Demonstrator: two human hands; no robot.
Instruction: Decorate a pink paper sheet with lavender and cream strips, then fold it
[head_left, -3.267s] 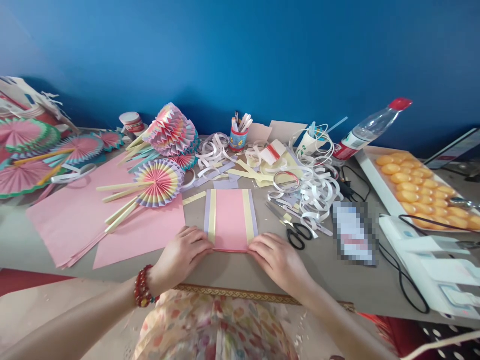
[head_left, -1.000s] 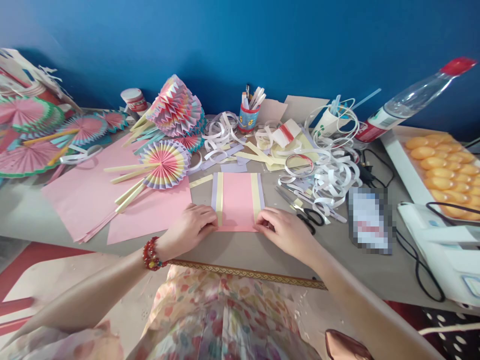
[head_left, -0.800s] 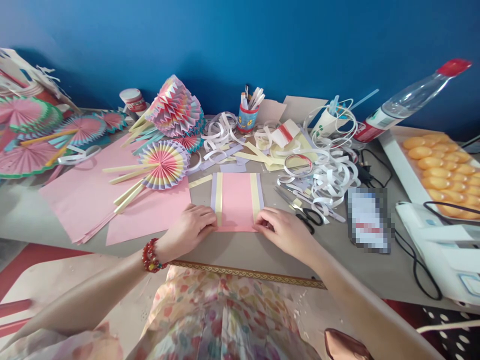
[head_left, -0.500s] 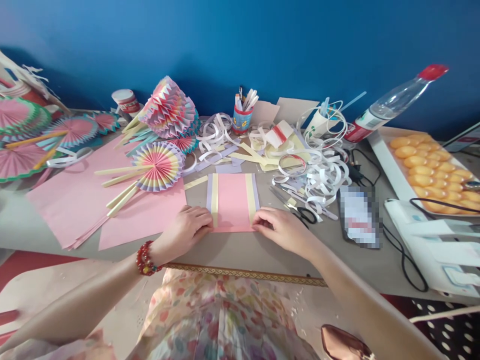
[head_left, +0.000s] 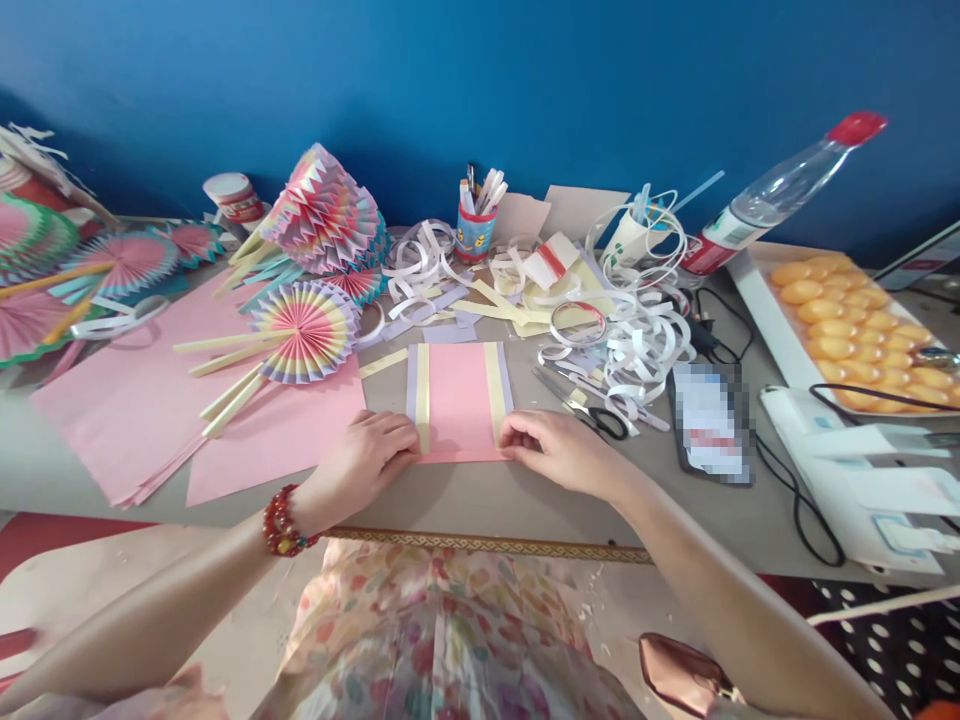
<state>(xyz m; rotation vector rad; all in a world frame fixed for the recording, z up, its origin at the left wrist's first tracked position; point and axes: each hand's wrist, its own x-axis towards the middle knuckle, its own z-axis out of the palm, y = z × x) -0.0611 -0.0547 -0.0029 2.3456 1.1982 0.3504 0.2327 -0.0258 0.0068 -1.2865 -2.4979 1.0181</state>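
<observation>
A pink sheet of paper (head_left: 459, 400) with yellow and lilac strips along its left and right sides lies on the table in front of me. My left hand (head_left: 375, 450) pinches its near left corner, fingers closed. At the near right corner, my right hand (head_left: 551, 448) grips the paper between thumb and fingers. Just left of the sheet is a loose yellow strip (head_left: 384, 363). Scissors with black handles (head_left: 604, 422) rest to the right of my right hand. A pleated paper fan (head_left: 306, 330) with yellow sticks lies on larger pink sheets (head_left: 135, 400) at the left.
Curled white strips (head_left: 649, 345) are heaped beyond the scissors. A pen cup (head_left: 475, 232), a paper cup (head_left: 634, 245) and a tilted bottle (head_left: 757, 215) stand toward the blue wall. To the right are a phone (head_left: 712, 420), a glue gun-like white device (head_left: 862, 480) and a tray (head_left: 750, 290).
The view has shifted slightly, so things sit a little further left. Both hands stay at the near corners of the pink sheet, with little visible movement.
</observation>
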